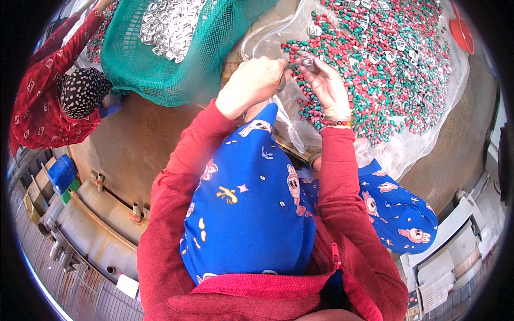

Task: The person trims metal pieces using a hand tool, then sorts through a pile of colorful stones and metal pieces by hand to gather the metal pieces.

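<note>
My left hand is closed around a small dark tool. A curved dark part shows below its fingers and a thin end points right; its exact kind is hidden. Close beside it, my right hand pinches a small silvery metal buckle between thumb and fingers, at the tool's tip. Both hands are raised over the near left edge of a spread heap of small red and green tumbling stones. More metal buckles lie scattered among the stones. Another loose buckle rests just beyond my right hand.
A translucent plastic sheet lies under the stones. At the far left stands a green basket draped with netting, with silvery metal pieces in it. A red scoop is at far right. A co-worker bends at the left.
</note>
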A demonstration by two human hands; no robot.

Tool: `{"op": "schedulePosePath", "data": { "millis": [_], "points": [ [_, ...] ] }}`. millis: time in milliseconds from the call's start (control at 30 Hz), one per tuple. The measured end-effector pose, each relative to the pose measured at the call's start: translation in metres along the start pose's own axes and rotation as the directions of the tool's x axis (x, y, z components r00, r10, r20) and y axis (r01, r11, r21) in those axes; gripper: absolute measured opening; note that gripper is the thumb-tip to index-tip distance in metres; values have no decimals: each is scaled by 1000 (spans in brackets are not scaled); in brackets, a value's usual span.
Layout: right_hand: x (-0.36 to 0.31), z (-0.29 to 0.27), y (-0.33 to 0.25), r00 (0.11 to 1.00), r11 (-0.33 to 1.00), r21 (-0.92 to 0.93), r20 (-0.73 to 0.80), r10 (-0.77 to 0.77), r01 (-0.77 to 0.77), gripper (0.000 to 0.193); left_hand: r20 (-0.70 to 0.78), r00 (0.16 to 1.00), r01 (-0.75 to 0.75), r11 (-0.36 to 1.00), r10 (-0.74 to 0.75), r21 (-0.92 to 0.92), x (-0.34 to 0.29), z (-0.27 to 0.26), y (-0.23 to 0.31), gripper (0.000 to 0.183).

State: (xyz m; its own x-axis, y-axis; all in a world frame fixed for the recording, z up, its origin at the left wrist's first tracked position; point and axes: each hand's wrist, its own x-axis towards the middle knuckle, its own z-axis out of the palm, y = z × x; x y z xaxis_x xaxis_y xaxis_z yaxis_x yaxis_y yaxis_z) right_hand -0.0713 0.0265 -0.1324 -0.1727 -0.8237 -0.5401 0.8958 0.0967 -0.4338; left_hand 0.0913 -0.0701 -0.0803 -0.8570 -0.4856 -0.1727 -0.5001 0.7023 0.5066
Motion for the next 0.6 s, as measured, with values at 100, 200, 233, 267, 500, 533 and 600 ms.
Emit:
{"op": "schedulePosePath", "data": {
  "millis": [100, 200, 233, 267, 500, 533, 600],
  "points": [
    [1, -15, -2, 993, 993, 59, 55, -100, 97, 33, -25, 999, 45, 995, -47, -90, 0, -28, 20, 25],
    [2, -11, -4, 992, 991, 63, 38, -120, 117, 39, -112, 994, -13, 988, -5, -156, -2, -20, 20, 23],
    [2, -10, -4, 993, 993, 26, 17, -115, 115, 37, -46, 998, 35, 982, -44, -183, -2, -21, 25, 21],
    [3, -7, -3, 994, 994, -12, -6, -111, 111, 34, -47, 998, 33, 983, -42, -183, 0, -18, 25, 21],
    [-5, 20, 0, 971, 969, -63, -2, -239, 238, 17, -136, 991, -5, 995, -9, -99, 3, 6, 16, 20],
    [-6, 22, 1, 972, 969, -70, -6, -236, 235, 18, -142, 990, 0, 997, -11, -78, 3, 4, 17, 20],
    [-5, 20, 4, 968, 961, -116, 6, -251, 250, 22, -148, 989, 7, 998, -15, -57, 3, 1, 19, 20]
  ]
}}
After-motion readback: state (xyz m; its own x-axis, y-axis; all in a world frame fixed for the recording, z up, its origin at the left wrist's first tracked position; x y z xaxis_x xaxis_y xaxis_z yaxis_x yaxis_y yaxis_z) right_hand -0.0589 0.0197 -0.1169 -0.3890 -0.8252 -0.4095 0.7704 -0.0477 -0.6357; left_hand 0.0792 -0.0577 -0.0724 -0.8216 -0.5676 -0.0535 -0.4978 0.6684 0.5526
